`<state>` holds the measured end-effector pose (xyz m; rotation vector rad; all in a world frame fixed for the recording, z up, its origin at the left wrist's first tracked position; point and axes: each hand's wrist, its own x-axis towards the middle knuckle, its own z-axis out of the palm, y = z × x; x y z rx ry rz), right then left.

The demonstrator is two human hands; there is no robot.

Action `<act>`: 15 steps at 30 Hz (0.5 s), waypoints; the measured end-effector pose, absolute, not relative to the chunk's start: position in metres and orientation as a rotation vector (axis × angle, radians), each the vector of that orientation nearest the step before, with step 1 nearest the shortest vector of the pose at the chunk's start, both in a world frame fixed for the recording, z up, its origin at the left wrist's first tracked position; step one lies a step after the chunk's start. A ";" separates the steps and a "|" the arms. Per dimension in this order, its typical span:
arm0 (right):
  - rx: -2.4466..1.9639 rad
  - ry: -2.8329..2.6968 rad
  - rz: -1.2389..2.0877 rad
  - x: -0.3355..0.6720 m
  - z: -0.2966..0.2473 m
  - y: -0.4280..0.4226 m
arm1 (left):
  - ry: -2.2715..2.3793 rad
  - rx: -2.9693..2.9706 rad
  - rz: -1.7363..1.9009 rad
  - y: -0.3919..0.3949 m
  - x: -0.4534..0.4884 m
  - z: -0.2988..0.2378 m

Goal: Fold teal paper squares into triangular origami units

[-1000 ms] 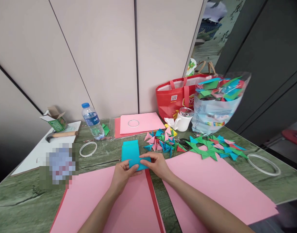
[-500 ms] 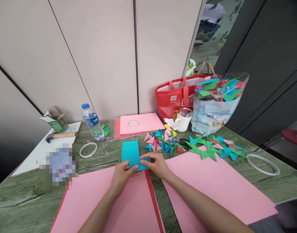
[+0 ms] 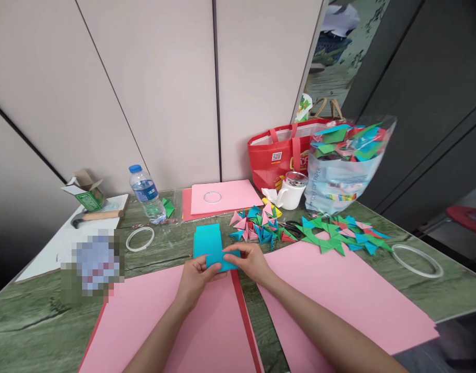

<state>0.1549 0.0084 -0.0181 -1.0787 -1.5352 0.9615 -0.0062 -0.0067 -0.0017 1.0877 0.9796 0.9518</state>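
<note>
Between my two hands is a small folded piece of blue paper [image 3: 224, 262]. My left hand [image 3: 197, 280] pinches its left side, thumb on top. At its right side, my right hand [image 3: 250, 262] grips the paper between thumb and fingers. Just beyond lies a stack of blue paper [image 3: 207, 238], partly covered by the held piece. Below my left hand is a large pink sheet [image 3: 152, 316] with a red edge, and another stack of pink sheets [image 3: 347, 300] lies under my right forearm.
Folded paper pieces [image 3: 261, 225] are heaped behind my right hand, with scissors [image 3: 292, 228] beside them. Further back stand a white mug [image 3: 292, 191], a red bag [image 3: 269, 160] and a plastic bag [image 3: 339, 176]. A water bottle [image 3: 147, 194] and a hammer [image 3: 98, 216] are on the left.
Both hands keep hold of the folded blue paper in nearly the same place. The whole view has shifted slightly.
</note>
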 end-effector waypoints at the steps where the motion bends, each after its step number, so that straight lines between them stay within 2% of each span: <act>1: -1.082 -1.542 0.958 0.155 -0.018 0.009 | 0.978 1.101 0.955 -0.007 -0.006 -0.002; 15: -1.108 -1.523 0.993 0.156 -0.019 0.011 | 1.058 1.302 1.002 -0.006 -0.006 0.000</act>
